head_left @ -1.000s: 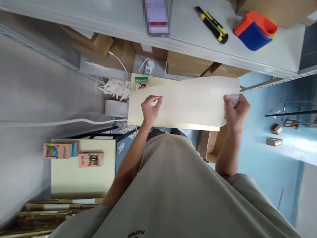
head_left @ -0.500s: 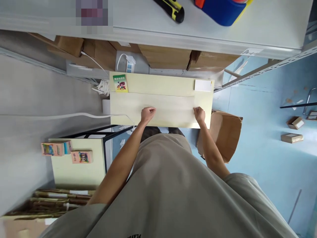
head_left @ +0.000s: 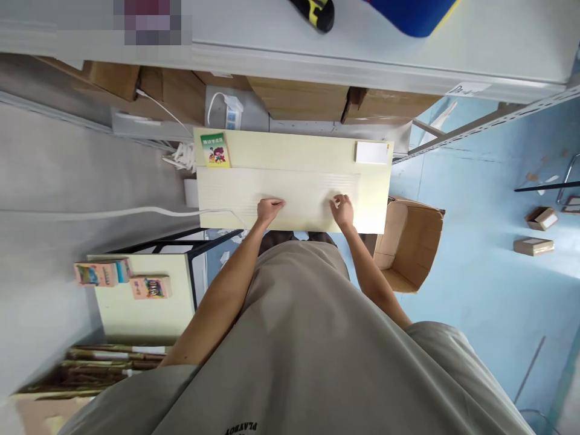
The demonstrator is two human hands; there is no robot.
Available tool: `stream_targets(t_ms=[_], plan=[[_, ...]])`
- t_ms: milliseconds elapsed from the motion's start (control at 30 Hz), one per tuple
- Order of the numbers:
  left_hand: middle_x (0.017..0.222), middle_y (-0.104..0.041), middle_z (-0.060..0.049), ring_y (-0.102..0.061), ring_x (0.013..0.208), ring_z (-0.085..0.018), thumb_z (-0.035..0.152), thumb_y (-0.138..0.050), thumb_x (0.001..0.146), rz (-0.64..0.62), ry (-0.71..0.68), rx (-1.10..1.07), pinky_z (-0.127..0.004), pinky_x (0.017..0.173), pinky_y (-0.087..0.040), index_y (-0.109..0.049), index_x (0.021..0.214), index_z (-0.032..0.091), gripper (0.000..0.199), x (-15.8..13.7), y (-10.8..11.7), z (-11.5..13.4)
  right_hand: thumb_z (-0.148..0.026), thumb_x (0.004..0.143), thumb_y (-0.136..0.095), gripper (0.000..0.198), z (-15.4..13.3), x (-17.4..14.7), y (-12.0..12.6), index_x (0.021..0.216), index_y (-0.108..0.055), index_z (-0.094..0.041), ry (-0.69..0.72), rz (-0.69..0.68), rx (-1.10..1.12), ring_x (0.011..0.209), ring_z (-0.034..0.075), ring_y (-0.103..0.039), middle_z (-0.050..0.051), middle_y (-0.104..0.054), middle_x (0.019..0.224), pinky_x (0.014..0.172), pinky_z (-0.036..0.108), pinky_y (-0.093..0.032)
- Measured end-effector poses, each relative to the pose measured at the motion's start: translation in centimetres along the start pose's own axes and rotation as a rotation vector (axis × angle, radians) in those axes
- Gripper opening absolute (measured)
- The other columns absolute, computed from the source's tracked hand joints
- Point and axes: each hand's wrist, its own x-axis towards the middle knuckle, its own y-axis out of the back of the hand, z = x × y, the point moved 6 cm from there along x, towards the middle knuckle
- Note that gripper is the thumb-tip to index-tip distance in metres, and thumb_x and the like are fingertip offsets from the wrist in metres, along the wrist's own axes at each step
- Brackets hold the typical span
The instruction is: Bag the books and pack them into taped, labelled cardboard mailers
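A long, thin, whitish translucent sheet (head_left: 299, 184) lies across the pale yellow table (head_left: 290, 148), with faint ridges near its right end. My left hand (head_left: 269, 211) is closed in a pinch on the sheet's near part. Over the right part of the sheet is my right hand (head_left: 343, 210), its fingers bent and slightly apart. Whether its fingertips touch the sheet is hard to see. At the table's far left corner lies a green and yellow booklet (head_left: 215, 151). A small white box (head_left: 371, 152) sits at the far right corner.
Beyond the table stands a grey shelf (head_left: 408, 63) with a cutter (head_left: 319, 15) on top and cardboard boxes (head_left: 299, 99) below. An open carton (head_left: 410, 248) stands right of the table. A white cable (head_left: 149, 210) crosses at left, above a side table (head_left: 145, 314) with books.
My right hand has moved left, away from the sheet's right end, and its fingers have loosened. My left hand keeps nearly the same place. The ridges at the sheet's right end show more clearly.
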Motion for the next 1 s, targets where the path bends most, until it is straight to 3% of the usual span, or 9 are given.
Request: stream_targets(t_ms=[100, 233, 367, 467, 633, 767, 867, 1000], plan=[[0.099, -0.09, -0.011, -0.084, 0.113, -0.036, 0.043, -0.095, 0.078, -0.028, -0.006, -0.113, -0.041, 0.104, -0.063, -0.087, 0.076, 0.023, 0.021, 0.1, 0.2, -0.1, -0.029, 0.108, -0.06, 0.016, -1.2, -0.9, -2.6, 0.111, -0.073, -0.022, 0.013, -0.087, 0.009, 0.099, 0.027, -0.07, 0.015, -0.076, 0.123, 0.093, 0.04, -0.059], [0.095, -0.089, -0.013, -0.084, 0.109, -0.035, 0.048, -0.096, 0.08, -0.064, 0.001, -0.334, -0.041, 0.102, -0.063, -0.087, 0.079, 0.02, 0.029, 0.1, 1.5, -0.5, -0.027, 0.105, -0.057, 0.017, -1.4, -1.1, -2.4, 0.106, -0.073, -0.022, -0.046, -0.03, 0.01, 0.098, 0.026, -0.069, 0.016, -0.077, 0.123, 0.092, 0.039, -0.058], [0.101, -0.089, -0.015, -0.083, 0.108, -0.032, 0.052, -0.1, 0.075, -0.055, 0.031, -0.493, -0.042, 0.103, -0.064, -0.088, 0.086, 0.017, 0.038, 1.0, 5.3, -1.5, -0.03, 0.103, -0.062, 0.014, -2.3, -0.6, -1.5, 0.1, -0.072, -0.021, -0.176, 0.015, -0.086, 0.098, 0.029, -0.071, 0.018, -0.079, 0.118, 0.091, 0.042, -0.058], [0.099, -0.089, -0.013, -0.083, 0.106, -0.03, 0.05, -0.1, 0.073, 0.006, 0.021, -0.531, -0.041, 0.101, -0.064, -0.088, 0.087, 0.018, 0.038, 2.5, 9.6, -2.9, -0.03, 0.105, -0.06, 0.015, -6.1, 0.2, -2.8, 0.101, -0.072, -0.021, -0.15, 0.054, -0.09, 0.098, 0.03, -0.074, 0.019, -0.081, 0.118, 0.093, 0.043, -0.058], [0.087, -0.086, -0.01, -0.081, 0.096, -0.027, 0.046, -0.097, 0.076, 0.135, 0.006, -0.54, -0.037, 0.091, -0.064, -0.085, 0.08, 0.018, 0.031, 5.7, 16.6, -5.5, -0.032, 0.109, -0.059, 0.018, -18.1, 2.8, -11.2, 0.106, -0.074, -0.022, 0.127, -0.071, 0.085, 0.097, 0.027, -0.079, 0.016, -0.084, 0.117, 0.095, 0.04, -0.061], [0.083, -0.084, -0.008, -0.08, 0.09, -0.025, 0.048, -0.098, 0.078, 0.157, -0.047, -0.591, -0.035, 0.089, -0.064, -0.083, 0.077, 0.018, 0.033, 8.1, 20.1, -6.5, -0.045, 0.112, -0.064, 0.024, -27.3, 5.2, -19.2, 0.113, -0.075, -0.024, 0.24, -0.213, 0.192, 0.098, 0.026, -0.08, 0.011, -0.085, 0.115, 0.098, 0.041, -0.063], [0.079, -0.082, -0.007, -0.079, 0.086, -0.024, 0.05, -0.1, 0.077, 0.173, -0.068, -0.574, -0.034, 0.084, -0.064, -0.081, 0.073, 0.019, 0.037, 9.5, 21.5, -6.9, -0.05, 0.111, -0.069, 0.026, -30.3, 7.1, -23.2, 0.112, -0.073, -0.024, 0.113, -0.217, 0.185, 0.099, 0.028, -0.08, 0.011, -0.085, 0.109, 0.1, 0.044, -0.064], [0.075, -0.08, -0.005, -0.077, 0.079, -0.023, 0.048, -0.103, 0.074, 0.184, -0.097, -0.555, -0.033, 0.081, -0.065, -0.08, 0.074, 0.019, 0.037, 11.3, 21.9, -7.2, -0.045, 0.11, -0.072, 0.021, -30.3, 8.4, -25.4, 0.104, -0.067, -0.026, -0.054, -0.146, 0.112, 0.101, 0.03, -0.078, 0.01, -0.083, 0.106, 0.106, 0.049, -0.064]])
